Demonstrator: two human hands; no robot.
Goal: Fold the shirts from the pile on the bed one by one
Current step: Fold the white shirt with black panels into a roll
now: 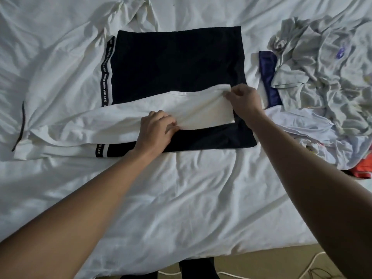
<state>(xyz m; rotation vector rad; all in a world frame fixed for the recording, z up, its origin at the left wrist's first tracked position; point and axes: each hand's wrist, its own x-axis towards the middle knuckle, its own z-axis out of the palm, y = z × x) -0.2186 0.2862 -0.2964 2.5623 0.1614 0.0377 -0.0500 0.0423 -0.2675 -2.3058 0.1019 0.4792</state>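
Observation:
A dark navy shirt with white sleeves lies flat on the bed in the middle of the view. One white sleeve is laid across its lower part. My left hand rests on that sleeve and pinches a fold of it near the middle. My right hand pinches the sleeve's cuff end at the shirt's right side. A black strip with white lettering runs along the shirt's left edge. The pile of shirts lies crumpled at the right: grey on top, purple, white and orange below.
The white bed sheet is wrinkled all around the shirt. The bed's near edge runs along the bottom, with the floor and a white cable below it. My dark trouser legs show at the bottom centre.

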